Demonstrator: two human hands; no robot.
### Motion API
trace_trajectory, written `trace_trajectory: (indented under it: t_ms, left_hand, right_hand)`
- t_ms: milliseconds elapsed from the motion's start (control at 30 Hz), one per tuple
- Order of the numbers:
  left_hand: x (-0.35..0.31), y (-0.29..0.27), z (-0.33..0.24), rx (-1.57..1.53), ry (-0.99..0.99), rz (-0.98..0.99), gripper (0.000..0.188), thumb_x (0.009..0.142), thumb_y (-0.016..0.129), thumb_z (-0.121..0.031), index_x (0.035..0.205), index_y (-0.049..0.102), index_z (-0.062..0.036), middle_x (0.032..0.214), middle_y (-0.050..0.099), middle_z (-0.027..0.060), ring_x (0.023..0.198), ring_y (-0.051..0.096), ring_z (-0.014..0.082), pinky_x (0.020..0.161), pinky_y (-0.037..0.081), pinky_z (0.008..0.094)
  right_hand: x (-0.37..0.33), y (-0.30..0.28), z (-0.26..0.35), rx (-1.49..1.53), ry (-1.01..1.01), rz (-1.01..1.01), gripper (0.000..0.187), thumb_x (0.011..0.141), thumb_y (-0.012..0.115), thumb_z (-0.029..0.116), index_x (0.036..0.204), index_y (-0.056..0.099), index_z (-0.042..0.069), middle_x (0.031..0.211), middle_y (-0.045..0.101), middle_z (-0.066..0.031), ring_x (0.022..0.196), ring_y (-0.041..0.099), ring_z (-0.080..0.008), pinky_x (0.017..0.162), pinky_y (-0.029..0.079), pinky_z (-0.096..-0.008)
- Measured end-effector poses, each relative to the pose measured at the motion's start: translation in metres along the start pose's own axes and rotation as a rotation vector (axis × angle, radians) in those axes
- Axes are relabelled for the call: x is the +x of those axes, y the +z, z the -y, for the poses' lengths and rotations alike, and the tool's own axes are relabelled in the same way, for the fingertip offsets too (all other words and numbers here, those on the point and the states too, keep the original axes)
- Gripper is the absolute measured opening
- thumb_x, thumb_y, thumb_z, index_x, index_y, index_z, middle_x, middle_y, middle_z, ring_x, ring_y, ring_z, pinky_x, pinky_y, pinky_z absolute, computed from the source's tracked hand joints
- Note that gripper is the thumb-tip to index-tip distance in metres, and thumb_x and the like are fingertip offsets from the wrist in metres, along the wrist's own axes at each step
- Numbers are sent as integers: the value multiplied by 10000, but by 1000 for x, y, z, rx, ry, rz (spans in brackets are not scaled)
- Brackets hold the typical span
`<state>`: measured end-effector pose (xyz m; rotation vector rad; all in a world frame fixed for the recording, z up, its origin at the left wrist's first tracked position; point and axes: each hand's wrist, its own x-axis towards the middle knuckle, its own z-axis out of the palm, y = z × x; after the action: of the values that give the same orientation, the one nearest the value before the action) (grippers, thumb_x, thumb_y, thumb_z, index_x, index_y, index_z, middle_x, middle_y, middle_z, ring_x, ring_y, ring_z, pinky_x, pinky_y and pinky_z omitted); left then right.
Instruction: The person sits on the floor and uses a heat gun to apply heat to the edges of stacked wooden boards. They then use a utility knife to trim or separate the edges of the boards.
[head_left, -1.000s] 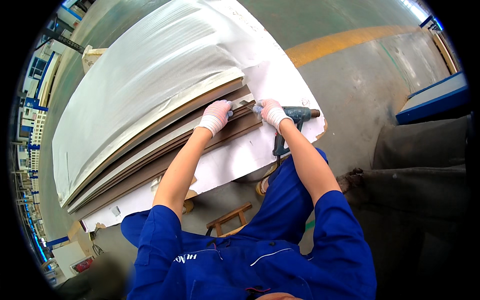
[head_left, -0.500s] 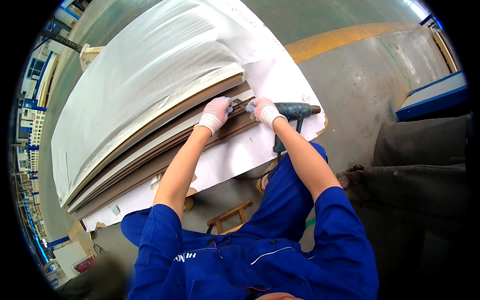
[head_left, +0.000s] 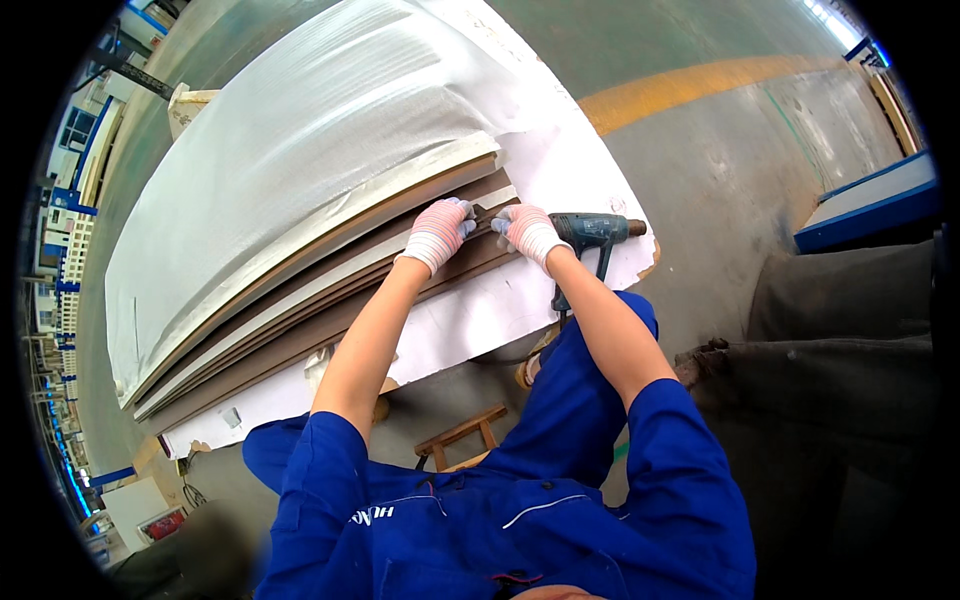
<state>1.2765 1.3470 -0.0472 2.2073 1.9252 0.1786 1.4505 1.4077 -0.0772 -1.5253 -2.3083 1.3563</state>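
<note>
My left hand, in a pink-and-white striped glove, is closed near the right end of a stack of long brown strips. Its fingertips pinch something small and dark that I cannot make out. Close by on the right, my right hand, gloved alike, has its fingers curled in at the strip ends; what they hold is hidden. A pale strip lies among the brown ones. Just beyond my right hand, a dark teal heat gun lies on its side, nozzle pointing right.
The white-topped table carries the strips and a large heap under translucent white sheeting. A small grey piece lies near its left corner. Below the near edge stands a wooden stool. Dark draped material is at the right.
Both hands have shifted slightly; the left is turned a little more inward. The shiny piece seen between the fingertips now looks dark and mostly hidden. The whole view has moved slightly.
</note>
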Motion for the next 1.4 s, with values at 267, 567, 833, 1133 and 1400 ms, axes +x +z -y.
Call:
trace_trajectory:
  t_ms: [267,567,833,1133,1400]
  left_hand:
    - [3,11,-19,50,-49,-149,308,748,686,-289,959,615,-78,886,606,141,882,578,309,780,476,405]
    - [-13,42,-1,-171,187,-401,165,629,684,-32,763,671,-128,832,639,97,797,578,315,699,467,396]
    - [-16,28,-11,-42,-45,-433,201,726,701,-183,866,613,-69,807,609,116,781,571,313,703,469,409]
    - [-17,-21,-5,393,-46,191,152,763,626,-223,811,648,-81,818,654,112,818,628,288,660,514,419]
    - [-9,-28,10,351,308,223,87,643,586,-104,711,632,-78,697,624,142,723,619,337,623,509,429]
  right_hand:
    - [-16,-29,-18,-93,-44,-271,156,795,592,182,886,639,64,810,653,-166,781,618,-344,715,491,-409]
    - [-29,-48,-9,-81,51,-327,252,863,559,264,997,625,62,871,652,-176,831,613,-356,743,481,-425]
    - [-34,-47,2,-132,84,-257,264,862,566,279,1013,608,66,950,651,-178,894,607,-365,785,481,-430]
    - [-34,-39,11,-369,-189,-434,212,775,591,149,964,623,60,890,650,-154,851,622,-318,771,495,-412]
    - [-19,-16,35,-662,-845,-477,302,704,690,250,962,614,112,900,633,-47,920,591,-231,805,448,-370]
